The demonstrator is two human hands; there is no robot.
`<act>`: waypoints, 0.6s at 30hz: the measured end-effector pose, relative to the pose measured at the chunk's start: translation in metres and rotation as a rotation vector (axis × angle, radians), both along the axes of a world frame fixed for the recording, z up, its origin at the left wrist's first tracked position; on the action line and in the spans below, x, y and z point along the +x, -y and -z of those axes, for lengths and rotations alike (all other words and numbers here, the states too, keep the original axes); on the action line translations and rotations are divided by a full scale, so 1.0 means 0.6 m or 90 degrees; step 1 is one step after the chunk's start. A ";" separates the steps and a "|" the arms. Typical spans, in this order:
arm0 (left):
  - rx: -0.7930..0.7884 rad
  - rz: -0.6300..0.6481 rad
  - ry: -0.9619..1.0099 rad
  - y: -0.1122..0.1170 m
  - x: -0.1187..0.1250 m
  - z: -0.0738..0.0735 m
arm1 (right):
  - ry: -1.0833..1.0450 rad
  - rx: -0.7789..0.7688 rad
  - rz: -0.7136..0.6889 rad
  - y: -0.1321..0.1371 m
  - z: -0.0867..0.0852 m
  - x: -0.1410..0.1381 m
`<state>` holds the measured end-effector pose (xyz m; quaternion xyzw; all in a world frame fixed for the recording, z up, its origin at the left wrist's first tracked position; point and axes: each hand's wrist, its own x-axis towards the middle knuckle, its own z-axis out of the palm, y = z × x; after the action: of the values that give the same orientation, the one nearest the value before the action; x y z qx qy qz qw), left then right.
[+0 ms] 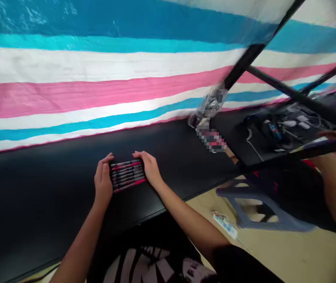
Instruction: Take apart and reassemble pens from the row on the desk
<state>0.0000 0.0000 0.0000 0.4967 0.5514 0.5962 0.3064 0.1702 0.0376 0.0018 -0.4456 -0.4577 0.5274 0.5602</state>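
Black, grey and red pens (128,175) lie side by side in a flat row on the dark tabletop (38,196), between its far and near edges. The left hand (103,179) cups the left ends and the right hand (150,168) the right ends, so the row is held between them, fingers lightly curved. Keeping such a row neat calls for even, gentle pressure from both sides; too hard a squeeze could make a pen ride up. I count roughly seven pens, though their edges blur together, held by two hands. Farther right there is one clear plastic bag (215,100) with dark contents, by a black frame (252,55). Beyond, at the right, is another person's forearm (334,181); below stand one plastic stool (282,225) and one power strip (227,227) on the floor (303,255). One striped sheet (97,94) covers the far side.
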 end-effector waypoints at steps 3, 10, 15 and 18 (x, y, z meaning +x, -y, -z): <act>0.008 -0.011 -0.082 0.002 0.003 -0.007 | -0.009 -0.002 0.000 -0.003 0.003 0.003; -0.014 -0.043 -0.114 0.003 0.004 -0.012 | -0.006 -0.008 0.004 -0.007 0.009 0.007; -0.045 -0.046 -0.134 0.004 0.006 -0.019 | 0.030 -0.014 0.001 -0.007 0.009 0.008; -0.048 -0.044 -0.136 0.002 0.005 -0.019 | 0.059 -0.012 -0.004 -0.006 0.008 0.009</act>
<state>0.0031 -0.0014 0.0115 0.5257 0.6200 0.5290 0.2438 0.1758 0.0412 -0.0032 -0.4733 -0.4799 0.5120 0.5325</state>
